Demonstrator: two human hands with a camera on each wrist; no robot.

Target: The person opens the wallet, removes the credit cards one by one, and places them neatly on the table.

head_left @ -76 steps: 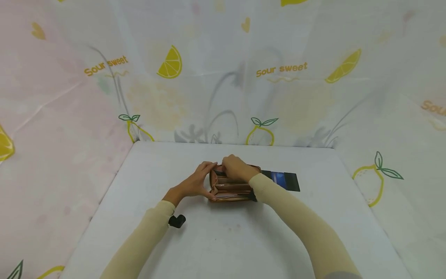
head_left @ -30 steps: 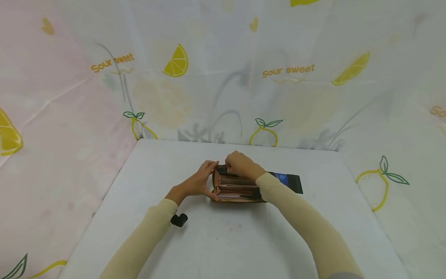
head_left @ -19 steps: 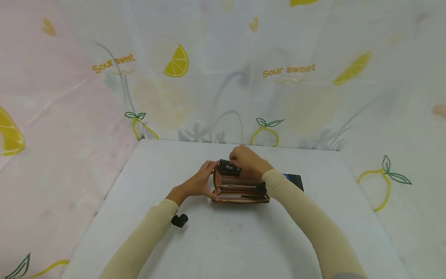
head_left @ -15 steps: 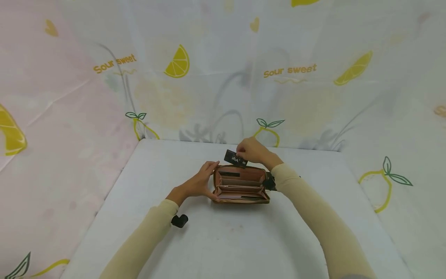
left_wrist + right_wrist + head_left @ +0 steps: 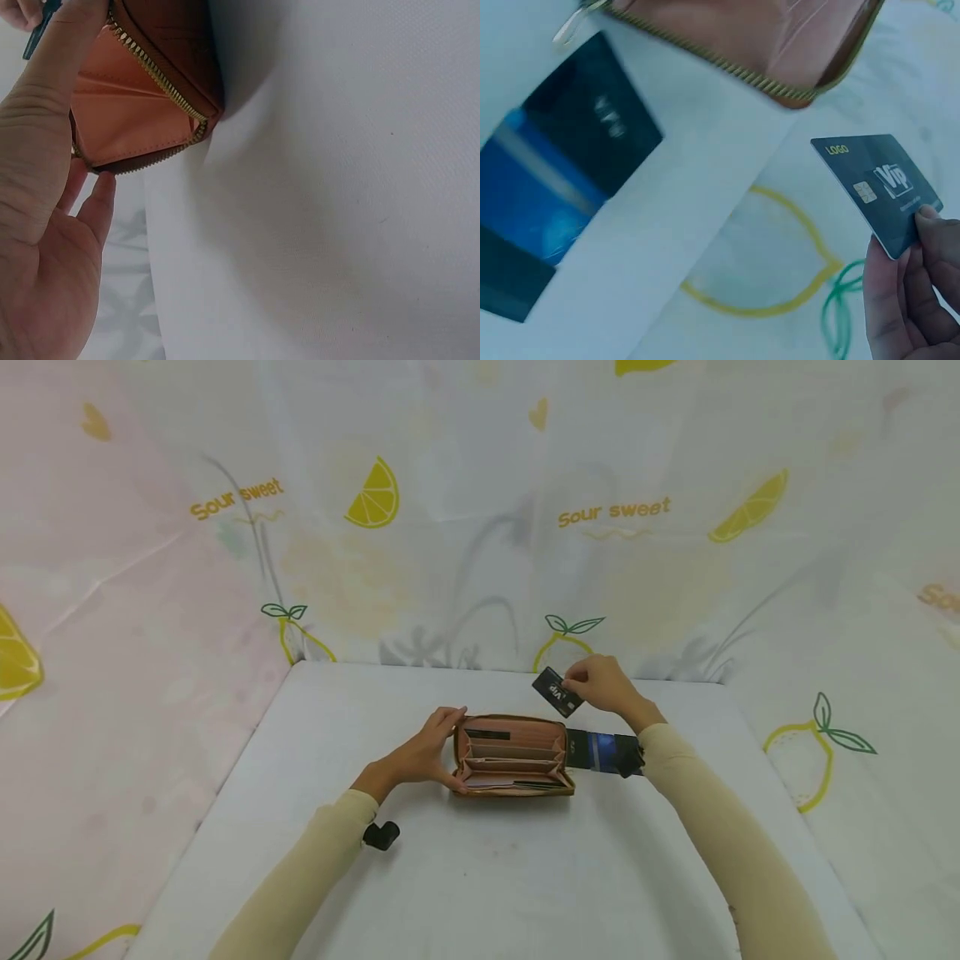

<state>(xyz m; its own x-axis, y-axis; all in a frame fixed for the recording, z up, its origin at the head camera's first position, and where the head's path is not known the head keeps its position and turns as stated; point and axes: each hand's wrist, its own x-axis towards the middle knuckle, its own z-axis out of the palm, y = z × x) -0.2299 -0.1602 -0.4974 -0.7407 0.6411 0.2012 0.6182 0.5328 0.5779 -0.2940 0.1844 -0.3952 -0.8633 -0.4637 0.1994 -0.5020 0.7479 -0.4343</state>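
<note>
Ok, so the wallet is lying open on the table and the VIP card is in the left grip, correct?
Not quite: the right grip holds the VIP card, as the head view shows. The wallet does lie open on the table.

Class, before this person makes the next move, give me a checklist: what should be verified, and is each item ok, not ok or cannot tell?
1. Wallet steadied: ok; the left hand grips one end.
2. Wallet unzipped: ok; its compartments show.
3. Vip card secure: ok; the fingers of the right hand pinch it at one end.
4. Vip card clear of the wallet: ok; it is held up apart from it.
5. Rear compartment free of other cards: not ok; a dark card sits there.
6. Number of table cards beside the wallet: cannot tell; they lie run together.
</note>
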